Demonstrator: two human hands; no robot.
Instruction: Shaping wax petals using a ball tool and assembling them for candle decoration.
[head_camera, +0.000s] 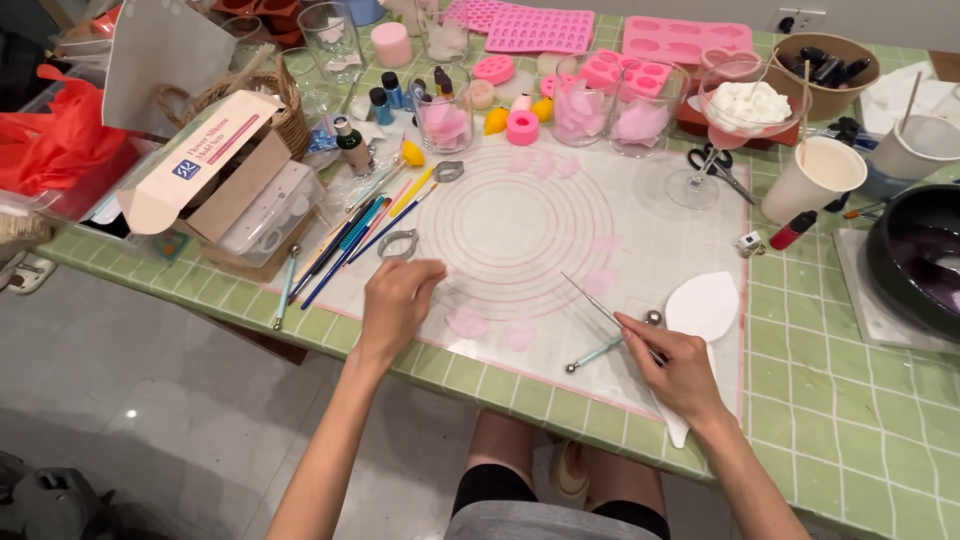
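thin metal tool (600, 305): pinched in right hand (672, 362) over white mat (520, 215); left hand (398, 300) loosely curled, resting near pink petal (466, 323).

Your right hand (675, 362) pinches a thin metal needle tool (600, 305) near its lower end, so the slender shaft slants up and to the left, its fine tip hovering over the translucent silicone mat (640, 215) with its pink concentric rings. Just beside your fingers lies a ball-ended modelling tool (605, 349), pale blue in the handle with a small metal ball at each end, resting diagonally on the mat. Your left hand (398, 300) rests palm down on the mat, fingers curled, right next to a flat pale pink petal (467, 322). A second faint pink petal (519, 335) lies close by, nearer the mat's front edge.
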